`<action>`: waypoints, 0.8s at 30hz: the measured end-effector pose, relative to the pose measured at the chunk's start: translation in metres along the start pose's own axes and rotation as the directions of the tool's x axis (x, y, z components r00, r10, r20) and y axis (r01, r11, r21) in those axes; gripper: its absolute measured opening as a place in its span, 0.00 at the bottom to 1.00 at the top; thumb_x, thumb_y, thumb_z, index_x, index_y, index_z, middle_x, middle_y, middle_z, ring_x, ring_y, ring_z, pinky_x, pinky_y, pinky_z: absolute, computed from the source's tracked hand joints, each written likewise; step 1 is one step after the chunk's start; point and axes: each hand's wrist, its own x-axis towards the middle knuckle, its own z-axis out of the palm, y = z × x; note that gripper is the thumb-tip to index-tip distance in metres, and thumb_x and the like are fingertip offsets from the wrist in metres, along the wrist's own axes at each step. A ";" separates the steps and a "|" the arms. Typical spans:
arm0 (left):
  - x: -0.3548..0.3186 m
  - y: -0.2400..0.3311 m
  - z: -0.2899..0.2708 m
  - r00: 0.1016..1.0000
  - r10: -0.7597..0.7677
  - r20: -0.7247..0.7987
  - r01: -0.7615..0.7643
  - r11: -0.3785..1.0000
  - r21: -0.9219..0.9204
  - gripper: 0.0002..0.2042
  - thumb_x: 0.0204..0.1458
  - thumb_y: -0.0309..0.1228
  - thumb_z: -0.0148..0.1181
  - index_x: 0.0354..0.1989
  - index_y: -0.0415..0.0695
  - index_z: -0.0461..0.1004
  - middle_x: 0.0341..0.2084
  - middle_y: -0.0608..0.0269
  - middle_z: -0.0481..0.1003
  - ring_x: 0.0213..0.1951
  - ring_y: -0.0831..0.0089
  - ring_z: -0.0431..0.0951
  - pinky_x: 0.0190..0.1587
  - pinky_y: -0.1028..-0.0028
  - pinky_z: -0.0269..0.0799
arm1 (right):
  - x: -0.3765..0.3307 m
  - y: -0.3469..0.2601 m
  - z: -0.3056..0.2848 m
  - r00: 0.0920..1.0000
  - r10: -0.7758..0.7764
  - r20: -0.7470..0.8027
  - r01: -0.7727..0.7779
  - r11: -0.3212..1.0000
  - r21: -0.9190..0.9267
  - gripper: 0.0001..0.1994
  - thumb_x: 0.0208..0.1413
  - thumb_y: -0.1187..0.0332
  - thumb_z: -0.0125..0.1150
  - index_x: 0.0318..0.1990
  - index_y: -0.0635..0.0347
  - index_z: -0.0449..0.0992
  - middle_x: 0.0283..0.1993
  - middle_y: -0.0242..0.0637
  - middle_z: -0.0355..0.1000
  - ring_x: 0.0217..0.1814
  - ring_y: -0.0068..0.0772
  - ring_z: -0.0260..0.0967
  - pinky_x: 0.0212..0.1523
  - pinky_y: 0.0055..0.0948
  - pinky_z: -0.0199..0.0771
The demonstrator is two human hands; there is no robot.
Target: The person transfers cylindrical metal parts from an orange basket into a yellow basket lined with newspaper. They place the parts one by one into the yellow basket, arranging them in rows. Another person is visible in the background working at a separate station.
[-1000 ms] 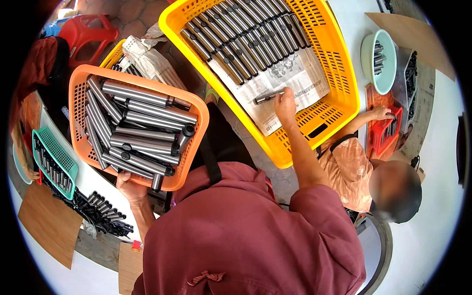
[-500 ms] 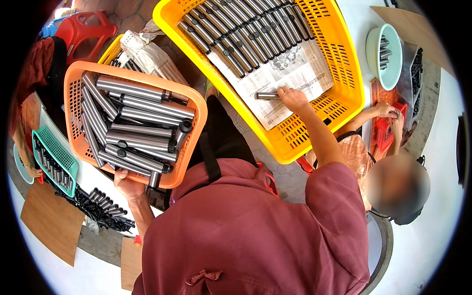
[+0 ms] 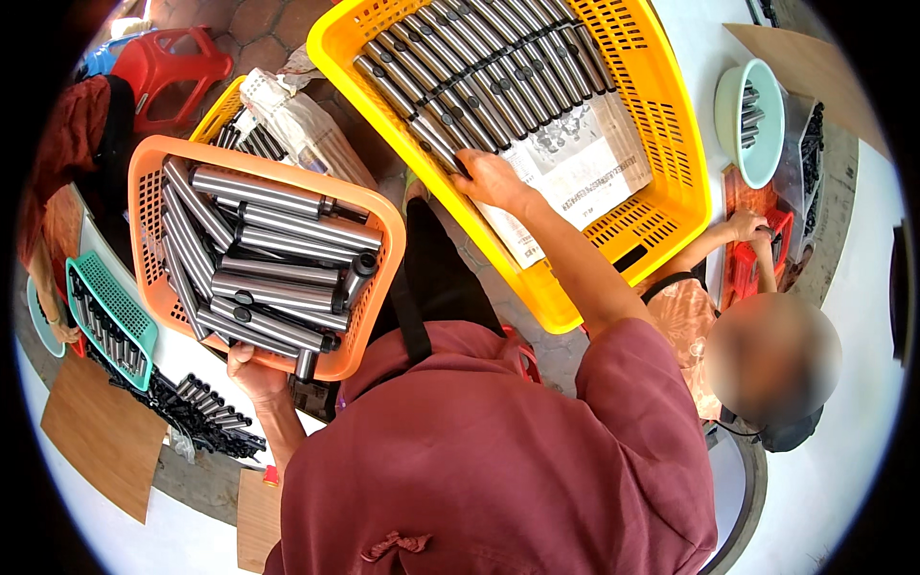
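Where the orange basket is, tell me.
The orange basket is in the head view's left half, held by the left hand, beside the large yellow basket.

Counting off the orange basket (image 3: 391,259): one. Yellow baskets: two; big yellow basket (image 3: 663,144) is standing right of it, small yellow basket (image 3: 217,107) just past its far side. One green basket (image 3: 117,287) is sitting left of it. Two bowls are showing: pale green bowl (image 3: 767,158) far right of it, pale blue bowl (image 3: 44,326) far left. One red stool (image 3: 174,81) is standing beyond it. Two hands are working: left hand (image 3: 257,374) on its rim, right hand (image 3: 494,180) right of it. Tubes (image 3: 287,286) are overlapping inside it, uncountable.
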 end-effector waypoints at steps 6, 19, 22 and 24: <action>-0.003 -0.005 0.035 0.978 0.079 -0.195 -0.075 0.997 0.029 0.20 0.33 0.26 0.51 0.40 0.35 0.73 0.30 0.56 0.77 0.29 0.64 0.77 0.32 0.68 0.77 | 0.024 -0.022 -0.010 0.988 0.108 0.110 -0.072 0.955 -0.289 0.09 0.55 0.66 0.51 0.34 0.63 0.73 0.35 0.48 0.77 0.40 0.50 0.75 0.42 0.43 0.75; 0.000 -0.004 0.015 0.990 0.060 -0.128 -0.057 0.998 0.026 0.24 0.34 0.28 0.52 0.45 0.33 0.70 0.35 0.54 0.77 0.32 0.62 0.78 0.34 0.67 0.77 | 0.020 -0.010 0.017 0.990 0.129 0.062 -0.098 0.924 -0.369 0.09 0.52 0.69 0.50 0.34 0.66 0.73 0.31 0.52 0.77 0.33 0.48 0.78 0.34 0.40 0.77; -0.001 -0.005 0.023 0.994 0.045 -0.103 -0.043 0.999 0.024 0.23 0.34 0.28 0.52 0.44 0.33 0.71 0.34 0.54 0.77 0.32 0.62 0.78 0.34 0.67 0.77 | 0.012 -0.011 0.014 0.984 0.174 0.046 -0.151 0.934 -0.324 0.09 0.52 0.68 0.50 0.32 0.65 0.74 0.31 0.50 0.77 0.33 0.48 0.78 0.34 0.40 0.77; -0.001 -0.006 0.025 0.993 0.044 -0.105 -0.042 0.999 0.024 0.22 0.34 0.28 0.52 0.43 0.33 0.72 0.34 0.54 0.77 0.33 0.62 0.78 0.34 0.67 0.77 | 0.011 -0.013 0.010 0.980 0.197 0.035 -0.177 0.935 -0.307 0.10 0.52 0.68 0.50 0.32 0.64 0.75 0.31 0.49 0.77 0.33 0.48 0.78 0.34 0.40 0.77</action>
